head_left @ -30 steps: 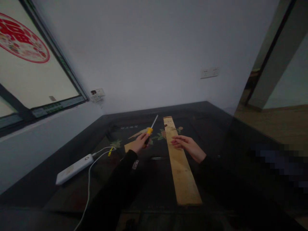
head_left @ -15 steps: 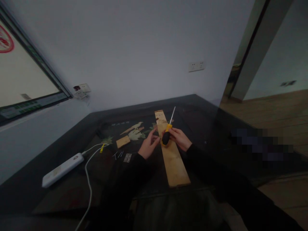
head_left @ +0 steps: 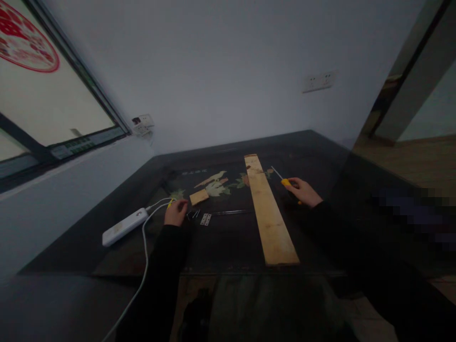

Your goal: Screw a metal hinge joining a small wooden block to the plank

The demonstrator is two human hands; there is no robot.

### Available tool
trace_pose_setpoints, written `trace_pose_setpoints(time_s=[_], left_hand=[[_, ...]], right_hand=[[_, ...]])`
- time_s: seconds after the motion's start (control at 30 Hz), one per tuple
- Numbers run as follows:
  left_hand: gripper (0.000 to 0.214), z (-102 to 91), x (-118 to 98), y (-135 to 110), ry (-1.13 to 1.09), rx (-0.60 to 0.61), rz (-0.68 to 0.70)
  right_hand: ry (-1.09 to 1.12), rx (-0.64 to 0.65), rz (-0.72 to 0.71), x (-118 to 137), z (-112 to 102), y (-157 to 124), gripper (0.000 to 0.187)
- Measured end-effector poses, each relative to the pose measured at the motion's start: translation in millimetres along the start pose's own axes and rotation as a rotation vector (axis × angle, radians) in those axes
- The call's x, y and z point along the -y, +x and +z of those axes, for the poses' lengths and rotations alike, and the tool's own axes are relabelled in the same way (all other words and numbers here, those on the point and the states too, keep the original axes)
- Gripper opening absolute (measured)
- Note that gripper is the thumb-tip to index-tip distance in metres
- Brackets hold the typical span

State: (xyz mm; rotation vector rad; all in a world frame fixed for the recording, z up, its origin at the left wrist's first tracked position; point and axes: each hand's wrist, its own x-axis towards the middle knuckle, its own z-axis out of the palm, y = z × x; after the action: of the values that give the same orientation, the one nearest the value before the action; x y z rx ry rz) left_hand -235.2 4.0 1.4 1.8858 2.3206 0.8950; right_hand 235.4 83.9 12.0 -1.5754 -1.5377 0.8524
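Observation:
My right hand (head_left: 305, 192) is closed around the yellow and black handle of a screwdriver (head_left: 286, 182), its thin shaft pointing up and left, to the right of a long wooden board (head_left: 272, 216). My left hand (head_left: 175, 212) is at the left, fingers curled together by the white cable and its yellow tag; what they hold, if anything, is hidden. Just right of that hand lie a few screws (head_left: 195, 213) and a pair of small metal hinge plates (head_left: 205, 219). A small wooden block (head_left: 199, 196) rests just beyond them.
A white power strip (head_left: 124, 226) lies at the left of the dark table (head_left: 228, 247), its white cable (head_left: 145, 247) running over the near edge. The wall with sockets (head_left: 320, 81) stands behind, and a window (head_left: 64, 80) is at the left.
My hands have moved apart. The right one carried the screwdriver off to the right of the board; the left one went left, over beside the screws. The view has shifted too.

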Motion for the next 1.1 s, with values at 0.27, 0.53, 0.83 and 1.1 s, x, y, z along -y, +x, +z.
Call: trace_pose_setpoints(time_s=[0.27, 0.53, 0.83, 1.1], left_hand=[[0.025, 21.8, -8, 3, -0.018, -0.076, 0.114], [0.041, 32.3, -21, 22, 0.148, 0.010, 0.113], [0.050, 51.6, -32, 29, 0.299, 0.260, 0.173], [0.050, 54.7, -45, 50, 0.287, 0.357, 0.266]], right_hand=[[-0.606, -0.031, -0.101, -5, 4, -8, 0.044], [-0.713, -0.025, -0.043, 1, 5, -12, 0.046], [-0.808, -0.048, -0.027, 6, 3, -18, 0.043], [-0.806, -0.001, -0.081, 3, -7, -21, 0.053]])
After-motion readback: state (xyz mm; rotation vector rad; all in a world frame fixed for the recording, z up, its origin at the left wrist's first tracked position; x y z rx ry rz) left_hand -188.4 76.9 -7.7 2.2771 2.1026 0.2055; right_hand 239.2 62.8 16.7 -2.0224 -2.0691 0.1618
